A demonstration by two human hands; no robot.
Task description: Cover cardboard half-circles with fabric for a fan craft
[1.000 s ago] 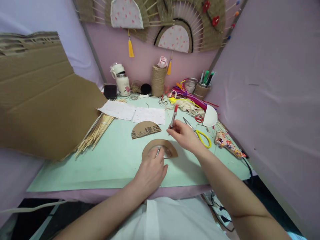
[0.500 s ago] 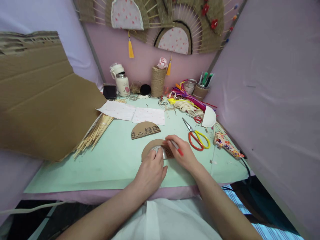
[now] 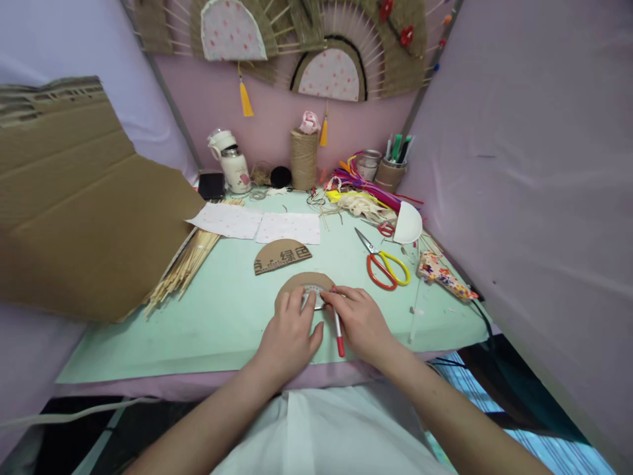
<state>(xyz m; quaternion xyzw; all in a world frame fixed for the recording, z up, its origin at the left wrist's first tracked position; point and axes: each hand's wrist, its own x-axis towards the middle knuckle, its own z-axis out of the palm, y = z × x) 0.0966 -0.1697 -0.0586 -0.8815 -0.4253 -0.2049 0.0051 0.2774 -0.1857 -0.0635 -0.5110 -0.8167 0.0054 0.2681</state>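
Note:
Near the table's front, a brown cardboard half-disc [image 3: 306,278] lies with a clear protractor [image 3: 312,290] on top of it. My left hand [image 3: 291,330] rests its spread fingertips on the protractor's left part, thumb held apart. A white pen with a red end [image 3: 339,330] is in my right hand [image 3: 362,321], its red end pointing toward me. The fingertips of that hand touch the protractor's right end. Just behind sits a second cardboard half-disc [image 3: 283,256] with printed black characters. My fingers hide parts of the protractor and of the cardboard under it.
Red-and-yellow-handled scissors [image 3: 380,260] lie to the right, near a patterned glue gun [image 3: 445,276]. Two dotted fabric pieces [image 3: 289,228] are behind the half-discs. Thin sticks [image 3: 185,270] and a large cardboard sheet [image 3: 99,218] occupy the left. A twine spool [image 3: 303,158] stands at the back.
The pen has swung so its red end points down toward me. My left fingers have spread and shifted left on the protractor, uncovering more of it. The whole view has shifted slightly.

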